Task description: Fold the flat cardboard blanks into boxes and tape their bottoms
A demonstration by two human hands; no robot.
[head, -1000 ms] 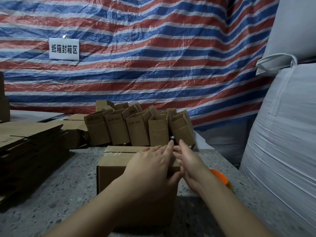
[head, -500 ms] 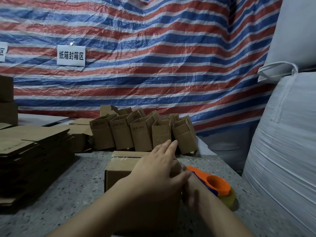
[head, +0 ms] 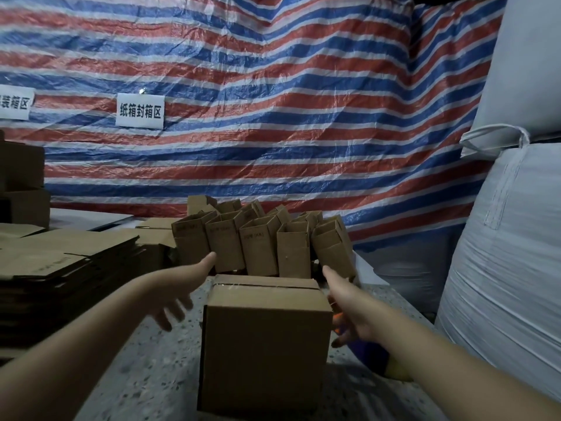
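Note:
A folded cardboard box (head: pixel 264 335) stands on the speckled table (head: pixel 151 369) in front of me, a strip of clear tape across its upturned bottom. My left hand (head: pixel 185 284) hovers just left of the box, fingers spread and holding nothing. My right hand (head: pixel 346 308) is at the box's right side, fingers loose. Under and behind my right hand lies the tape dispenser (head: pixel 367 350), mostly hidden, with orange and blue parts showing. A stack of flat cardboard blanks (head: pixel 60 265) lies at the left.
Several folded open-topped boxes (head: pixel 261 244) stand in a row behind the taped box. More boxes (head: pixel 21 183) are stacked at the far left. Big white woven sacks (head: pixel 510 238) fill the right. A striped tarp (head: pixel 243 101) with paper signs hangs behind.
My left hand lifted off the box top and moved to its left side. My right hand came up from beside the dispenser to the box's right side. Both hands now flank the box.

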